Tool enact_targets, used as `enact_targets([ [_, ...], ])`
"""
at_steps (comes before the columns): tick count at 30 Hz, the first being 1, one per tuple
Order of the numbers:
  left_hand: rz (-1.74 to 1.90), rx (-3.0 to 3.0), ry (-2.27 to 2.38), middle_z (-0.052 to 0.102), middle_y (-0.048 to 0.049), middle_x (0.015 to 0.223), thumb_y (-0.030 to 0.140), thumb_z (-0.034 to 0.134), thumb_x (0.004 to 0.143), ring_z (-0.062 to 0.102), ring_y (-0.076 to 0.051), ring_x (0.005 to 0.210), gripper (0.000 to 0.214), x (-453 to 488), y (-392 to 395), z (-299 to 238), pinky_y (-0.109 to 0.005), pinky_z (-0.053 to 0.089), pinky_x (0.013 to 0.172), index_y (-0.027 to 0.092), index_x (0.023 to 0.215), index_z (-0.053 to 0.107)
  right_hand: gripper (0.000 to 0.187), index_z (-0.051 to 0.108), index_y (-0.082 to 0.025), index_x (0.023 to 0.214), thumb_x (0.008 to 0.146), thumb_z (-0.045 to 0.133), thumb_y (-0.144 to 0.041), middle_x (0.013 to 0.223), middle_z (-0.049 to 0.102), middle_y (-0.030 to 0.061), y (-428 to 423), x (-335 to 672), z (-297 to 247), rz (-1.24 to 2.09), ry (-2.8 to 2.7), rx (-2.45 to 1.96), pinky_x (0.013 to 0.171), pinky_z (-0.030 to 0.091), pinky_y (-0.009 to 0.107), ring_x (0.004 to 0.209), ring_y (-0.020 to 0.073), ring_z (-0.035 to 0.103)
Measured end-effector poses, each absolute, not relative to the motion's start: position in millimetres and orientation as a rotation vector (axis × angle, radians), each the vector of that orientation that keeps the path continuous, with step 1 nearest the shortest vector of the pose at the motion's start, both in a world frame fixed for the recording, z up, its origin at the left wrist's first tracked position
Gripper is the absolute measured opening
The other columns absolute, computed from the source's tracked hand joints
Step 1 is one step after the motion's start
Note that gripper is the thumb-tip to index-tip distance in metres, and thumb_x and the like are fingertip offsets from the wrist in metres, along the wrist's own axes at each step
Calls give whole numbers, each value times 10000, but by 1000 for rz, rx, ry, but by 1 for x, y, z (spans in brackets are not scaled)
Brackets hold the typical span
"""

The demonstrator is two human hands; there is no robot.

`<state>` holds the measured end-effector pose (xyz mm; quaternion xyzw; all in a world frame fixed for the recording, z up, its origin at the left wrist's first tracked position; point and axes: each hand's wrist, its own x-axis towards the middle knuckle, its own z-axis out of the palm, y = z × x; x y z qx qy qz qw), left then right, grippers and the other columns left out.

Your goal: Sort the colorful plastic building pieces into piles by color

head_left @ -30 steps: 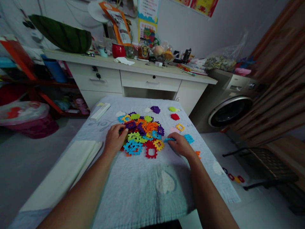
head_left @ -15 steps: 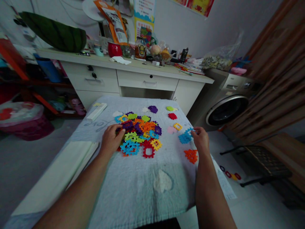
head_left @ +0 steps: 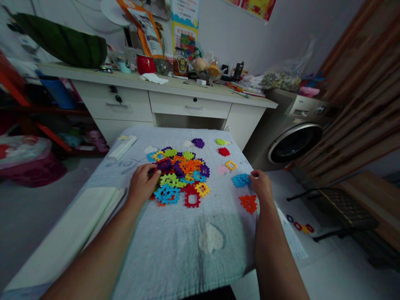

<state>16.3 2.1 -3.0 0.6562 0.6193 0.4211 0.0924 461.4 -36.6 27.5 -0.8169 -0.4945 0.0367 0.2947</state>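
Blue-grey cloth (head_left: 162, 254) covers the surface; at left, the left hand (head_left: 141, 182) rests by the mixed pile (head_left: 187, 167), thumb and fingertips spread beside a purple piece (head_left: 164, 166); whether it grips anything, I cannot tell. The thin toothed pieces look like plastic, probably light, stiff and a little slippery, best pinched at their notched rims. A stretch of cloth between pile and blue pieces (head_left: 240, 180) gives sliding room. Orange pieces (head_left: 248, 203) lie nearer the wearer, close to the right edge. The right hand (head_left: 261, 183) curls its fingers at the blue pieces' right side; its hold is unclear.
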Motion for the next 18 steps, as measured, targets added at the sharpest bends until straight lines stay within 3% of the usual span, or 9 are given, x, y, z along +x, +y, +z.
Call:
enact_targets([
  [10,1249,1945,1831,630,-90,1079,454,494,831,573,-260,1073,355,17,1,-2,-415,447,992,194,1022,642,278,692,-153,913,731,500,-240,842,710,94,-38,457,33,141,-1262,-2040,717,445,323,752,214,618],
  [18,1252,1940,1827,632,-82,1065,437,499,829,576,-254,1063,328,17,0,-1,-416,450,981,202,1010,639,249,674,-169,940,817,516,-318,949,709,103,-38,395,45,135,-1556,-1619,865,455,374,884,234,617],
])
